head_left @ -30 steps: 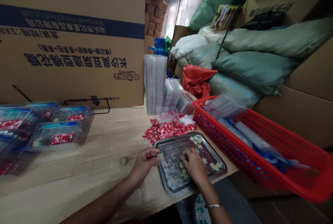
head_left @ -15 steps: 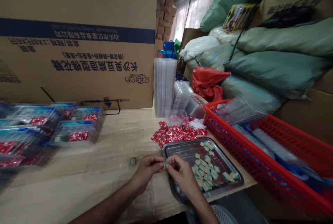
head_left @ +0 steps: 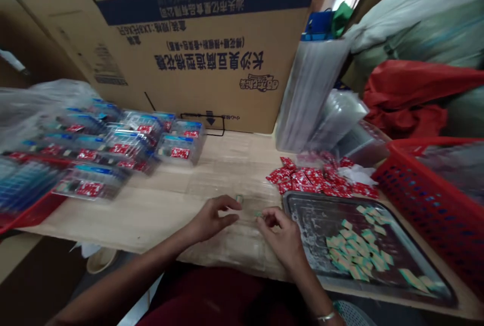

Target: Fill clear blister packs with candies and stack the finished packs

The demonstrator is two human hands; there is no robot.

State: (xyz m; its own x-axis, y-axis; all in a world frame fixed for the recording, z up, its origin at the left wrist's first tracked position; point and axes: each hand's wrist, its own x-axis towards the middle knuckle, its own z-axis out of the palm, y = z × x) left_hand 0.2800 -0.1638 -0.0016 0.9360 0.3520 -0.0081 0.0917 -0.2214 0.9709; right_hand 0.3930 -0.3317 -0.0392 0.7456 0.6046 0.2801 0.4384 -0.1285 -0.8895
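Observation:
My left hand (head_left: 212,220) rests on the wooden table (head_left: 159,205), fingers curled but apart, thumb and forefinger spread near a small green piece (head_left: 239,198) lying on the wood. My right hand (head_left: 280,235) pinches a tiny green piece (head_left: 258,213) between thumb and fingertips, just left of a metal tray (head_left: 313,220). The tray holds several small green-and-tan pieces (head_left: 353,250). A pile of red wrapped sweets (head_left: 310,180) lies just behind the tray.
A large printed cardboard box (head_left: 204,48) stands at the back. Filled clear plastic boxes (head_left: 113,147) crowd the left side. Stacks of empty clear boxes (head_left: 310,94) stand behind the sweets. A red basket (head_left: 427,189) sits at the right, sacks and a red bag (head_left: 408,94) beyond it.
The view has swung left and down. My hands, together at the tray's left edge before, have drawn apart; the right still pinches a small piece, the left has let go.

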